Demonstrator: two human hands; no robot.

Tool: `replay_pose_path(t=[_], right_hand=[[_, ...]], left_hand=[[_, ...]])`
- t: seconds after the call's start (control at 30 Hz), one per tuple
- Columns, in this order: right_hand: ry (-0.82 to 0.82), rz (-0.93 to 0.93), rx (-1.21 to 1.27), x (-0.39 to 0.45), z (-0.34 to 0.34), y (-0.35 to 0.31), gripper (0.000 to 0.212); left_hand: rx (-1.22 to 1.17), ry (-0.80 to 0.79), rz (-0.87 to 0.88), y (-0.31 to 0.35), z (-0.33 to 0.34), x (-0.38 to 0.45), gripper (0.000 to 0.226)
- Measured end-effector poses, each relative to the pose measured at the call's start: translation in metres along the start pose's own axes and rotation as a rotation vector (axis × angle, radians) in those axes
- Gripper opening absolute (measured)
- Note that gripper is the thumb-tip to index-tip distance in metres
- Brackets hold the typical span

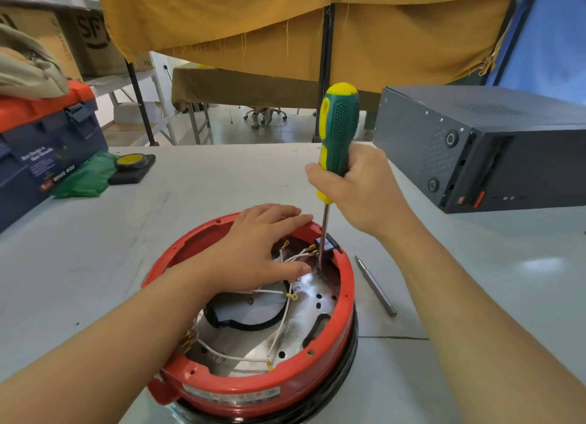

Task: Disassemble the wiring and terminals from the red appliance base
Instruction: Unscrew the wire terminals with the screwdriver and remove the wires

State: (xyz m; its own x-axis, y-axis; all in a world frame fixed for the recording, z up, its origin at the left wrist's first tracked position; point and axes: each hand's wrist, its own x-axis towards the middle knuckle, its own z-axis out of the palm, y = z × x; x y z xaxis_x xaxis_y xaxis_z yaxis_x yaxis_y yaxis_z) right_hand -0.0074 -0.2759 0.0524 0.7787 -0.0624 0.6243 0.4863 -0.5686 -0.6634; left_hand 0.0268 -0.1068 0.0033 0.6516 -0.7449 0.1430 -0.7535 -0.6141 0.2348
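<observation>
Workshop clutter rings a pale grey desk (196,182): yellow cloth hangs across the back, a dark computer case (494,151) sits at two o'clock, and a navy toolbox with an orange lid (47,144) at ten o'clock.

At six o'clock on the desk, close to the person, stands the red appliance base (253,388), open side up, its metal floor showing. Across that floor run white wires (285,316) ending in brass terminals (293,296), with more terminals crowded beside a black connector block (329,244) on the rim at one o'clock.

Flat on the base's far rim, the left hand (253,252) presses down with straight fingers, thumb lying just beside the tool shaft. Round the green-and-yellow screwdriver (337,138) the right hand (358,189) is closed in a fist, holding it nearly upright with the tip down by the connector block.

Risk sits at that tip, I judge: if it cams out of the screw, it could skid into the left thumb or nick the wires' insulation. Leaning on one side of the rim could also tip the base. A loose steel bit (375,285) lies on the desk at three o'clock, near the working forearm, and could be knocked away.
</observation>
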Motion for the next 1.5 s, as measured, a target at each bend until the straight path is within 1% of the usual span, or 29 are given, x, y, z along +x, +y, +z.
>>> replay_pose_path(t=[0.1, 0.2, 0.33, 0.47, 0.7, 0.97, 1.07, 1.3, 1.5], right_hand=[[0.1, 0.011, 0.165, 0.006, -0.013, -0.003, 0.033], [0.166, 0.026, 0.195, 0.01, -0.022, -0.003, 0.029], [0.134, 0.026, 0.174, 0.008, -0.021, -0.004, 0.028], [0.106, -0.021, 0.12, 0.006, -0.018, -0.011, 0.033], [0.052, -0.097, 0.026, 0.002, -0.013, -0.021, 0.029], [0.041, -0.175, -0.049, -0.002, -0.005, -0.023, 0.036], [0.084, -0.123, 0.011, 0.0, -0.006, -0.019, 0.038], [0.136, 0.054, 0.167, 0.006, -0.011, -0.002, 0.028], [0.15, 0.052, 0.189, 0.005, -0.009, 0.002, 0.026]], left_hand=[[-0.002, -0.006, 0.003, -0.002, -0.001, 0.002, 0.071], [-0.016, -0.005, -0.003, -0.002, 0.0, 0.002, 0.07], [-0.006, -0.001, -0.005, -0.003, 0.001, 0.002, 0.071], [-0.002, -0.008, -0.007, -0.003, 0.001, 0.002, 0.071], [0.004, -0.005, -0.004, -0.001, 0.001, 0.002, 0.071], [0.005, 0.002, -0.008, 0.001, 0.001, 0.001, 0.071], [0.003, -0.003, -0.01, 0.0, 0.0, 0.001, 0.071], [-0.002, -0.01, -0.012, 0.0, 0.001, 0.001, 0.071], [-0.003, -0.005, -0.012, -0.001, 0.001, 0.0, 0.07]])
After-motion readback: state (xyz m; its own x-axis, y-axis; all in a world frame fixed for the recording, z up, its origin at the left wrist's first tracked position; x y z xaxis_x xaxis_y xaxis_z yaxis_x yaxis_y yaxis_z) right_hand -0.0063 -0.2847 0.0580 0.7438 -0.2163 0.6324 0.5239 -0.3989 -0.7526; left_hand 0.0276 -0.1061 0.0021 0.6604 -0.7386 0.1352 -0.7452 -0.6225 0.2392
